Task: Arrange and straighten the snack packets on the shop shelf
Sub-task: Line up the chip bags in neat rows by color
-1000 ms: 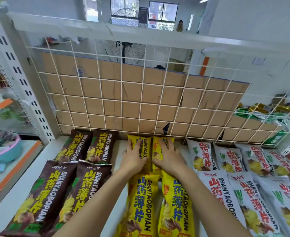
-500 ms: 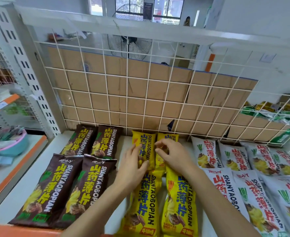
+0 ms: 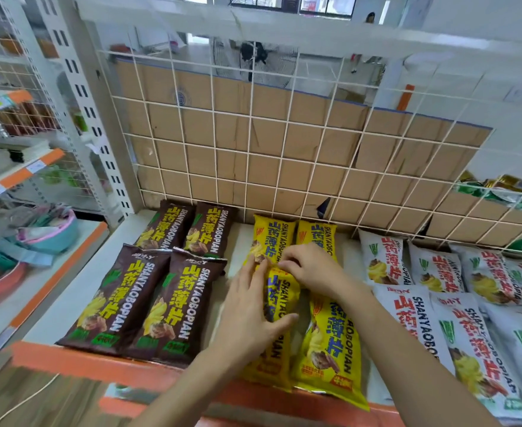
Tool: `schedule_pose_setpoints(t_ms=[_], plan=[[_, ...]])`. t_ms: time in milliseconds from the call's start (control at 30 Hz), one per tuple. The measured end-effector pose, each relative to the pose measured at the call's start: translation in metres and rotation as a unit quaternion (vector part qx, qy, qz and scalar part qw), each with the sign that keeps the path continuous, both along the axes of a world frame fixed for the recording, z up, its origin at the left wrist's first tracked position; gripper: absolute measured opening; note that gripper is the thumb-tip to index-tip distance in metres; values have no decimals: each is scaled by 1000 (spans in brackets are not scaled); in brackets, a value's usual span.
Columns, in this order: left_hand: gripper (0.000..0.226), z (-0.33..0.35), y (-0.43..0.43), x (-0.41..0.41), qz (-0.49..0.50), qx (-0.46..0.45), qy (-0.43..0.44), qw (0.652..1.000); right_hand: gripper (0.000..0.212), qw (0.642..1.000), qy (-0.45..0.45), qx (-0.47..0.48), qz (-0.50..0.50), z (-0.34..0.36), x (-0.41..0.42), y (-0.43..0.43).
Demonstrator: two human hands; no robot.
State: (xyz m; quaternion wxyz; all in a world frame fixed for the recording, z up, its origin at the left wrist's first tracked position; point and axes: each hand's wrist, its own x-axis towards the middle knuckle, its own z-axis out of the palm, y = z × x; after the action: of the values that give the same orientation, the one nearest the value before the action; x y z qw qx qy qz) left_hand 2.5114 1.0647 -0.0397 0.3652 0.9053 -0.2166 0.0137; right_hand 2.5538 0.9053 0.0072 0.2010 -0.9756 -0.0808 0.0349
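Yellow snack packets lie in two rows mid-shelf: two rear ones (image 3: 272, 238) against the wire grid and two front ones. My left hand (image 3: 250, 315) rests flat, fingers straight, on the left side of the front-left yellow packet (image 3: 282, 298). My right hand (image 3: 312, 269) has curled fingers that pinch the top edge of that same packet, where it overlaps the rear row. The front-right yellow packet (image 3: 330, 343) lies tilted, its bottom over the shelf's orange front edge (image 3: 99, 363). Brown packets (image 3: 148, 303) lie in a neat block to the left.
White packets with red lettering (image 3: 457, 334) fill the shelf's right side, overlapping loosely. A white wire grid (image 3: 287, 149) backed by cardboard closes the rear. A slotted upright (image 3: 93, 118) stands at the left, with a lower shelf of goods (image 3: 47, 232) beyond it.
Both hands have drawn back from the rear yellow packets to the front-left one. The right hand now pinches its top edge and the left lies flat on it. The view has pulled back.
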Motion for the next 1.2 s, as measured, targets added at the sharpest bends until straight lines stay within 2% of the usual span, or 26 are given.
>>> schedule_pose_setpoints(t_ms=[167, 767, 1000, 1100, 1200], plan=[[104, -7, -2, -17, 50, 51, -12, 997, 16, 1000, 3, 2, -5, -9, 9, 6], [110, -18, -1, -41, 90, 59, -12, 994, 17, 998, 51, 3, -27, -9, 16, 11], [109, -12, 1, -41, 74, 98, 16, 992, 12, 997, -28, 12, -68, -5, 4, 0], [98, -12, 2, -42, 94, 107, -44, 989, 8, 993, -49, 10, -105, 2, -7, -19], [83, -12, -4, -42, 64, 92, -95, 989, 11, 989, -55, -23, -136, 5, -22, -46]])
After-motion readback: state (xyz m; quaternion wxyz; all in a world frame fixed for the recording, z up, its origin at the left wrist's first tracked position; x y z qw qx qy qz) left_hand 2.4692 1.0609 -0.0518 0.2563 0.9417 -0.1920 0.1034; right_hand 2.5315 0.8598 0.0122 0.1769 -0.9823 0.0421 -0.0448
